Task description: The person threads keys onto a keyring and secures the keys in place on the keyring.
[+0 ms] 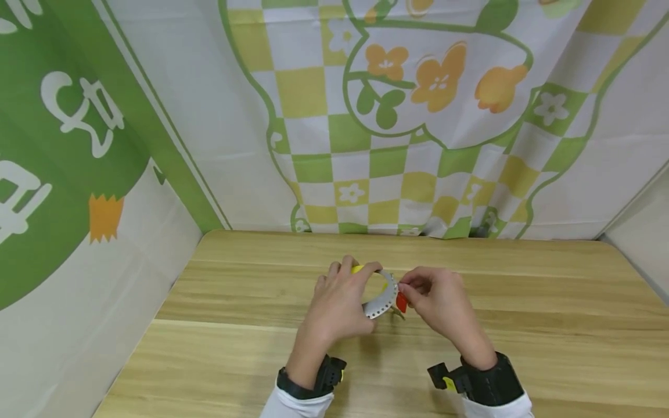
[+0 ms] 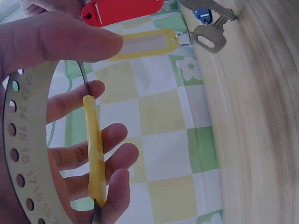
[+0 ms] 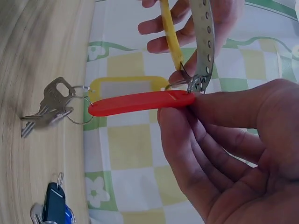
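A large metal ring with numbered holes [image 1: 384, 301] [image 2: 16, 154] [image 3: 204, 42] has a yellow grip [image 2: 96, 149] [image 3: 171, 35]. My left hand [image 1: 337, 302] holds it, fingers curled round the ring. A red key tag [image 1: 401, 302] [image 2: 124, 10] [image 3: 140, 103] is at the ring's edge; the thumb and index finger of my right hand [image 1: 441, 299] [image 3: 233, 140] pinch its end. Behind it hangs a yellow tag [image 2: 145, 44] [image 3: 126, 83]. Keys [image 2: 212, 35] [image 3: 56, 105] hang from the tags on small rings.
A dark tag with a key [image 3: 54, 205] and something blue shows low in the right wrist view. The wooden table [image 1: 235, 348] reaches back to a checked, flowered curtain [image 1: 345, 157]. White and green cloth [image 1: 68, 145] stands on the left.
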Motion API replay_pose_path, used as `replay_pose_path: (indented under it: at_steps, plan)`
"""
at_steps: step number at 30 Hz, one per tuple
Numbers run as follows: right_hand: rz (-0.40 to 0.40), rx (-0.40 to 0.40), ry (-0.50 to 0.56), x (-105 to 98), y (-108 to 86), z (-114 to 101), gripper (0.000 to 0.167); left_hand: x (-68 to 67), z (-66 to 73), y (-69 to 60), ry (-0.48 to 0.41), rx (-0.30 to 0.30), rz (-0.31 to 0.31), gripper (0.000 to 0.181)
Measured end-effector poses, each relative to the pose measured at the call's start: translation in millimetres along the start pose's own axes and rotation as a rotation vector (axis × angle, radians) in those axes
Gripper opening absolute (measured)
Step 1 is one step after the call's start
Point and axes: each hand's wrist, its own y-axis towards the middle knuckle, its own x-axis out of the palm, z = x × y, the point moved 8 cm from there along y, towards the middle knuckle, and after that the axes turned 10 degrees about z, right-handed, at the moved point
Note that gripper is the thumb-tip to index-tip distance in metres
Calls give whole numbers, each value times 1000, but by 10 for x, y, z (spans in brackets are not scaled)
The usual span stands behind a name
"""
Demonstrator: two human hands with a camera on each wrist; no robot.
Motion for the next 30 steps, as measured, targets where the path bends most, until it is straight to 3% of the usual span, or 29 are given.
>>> replay_pose_path:
  at_steps: [4, 11, 14, 17, 21, 25, 30]
  plan:
    - [20, -35, 1, -9, -3, -36, 2, -3, -6, -4, -21, 4, 3, 91]
    - [111, -288, -27, -81, -26, -198, 18, -6, -27, -2, -72, 20, -30, 90]
    - [115, -341, -15, -88, -31, -216, 20, -8, -35, -2, -85, 16, -48, 90]
    - [82, -275, 11, -71, -21, -172, 18, -16, -39, -3, -85, 10, -48, 90]
    - [13, -93, 49, -20, -6, -46, 2, -16, -38, -2, -62, 0, -23, 89]
    - [-23, 39, 100, 8, -6, 53, 5, -21, -24, -3, -44, -12, 8, 88]
    - [-12, 154, 222, -1, -7, 92, 6, -38, -20, 2, -43, -28, 37, 87]
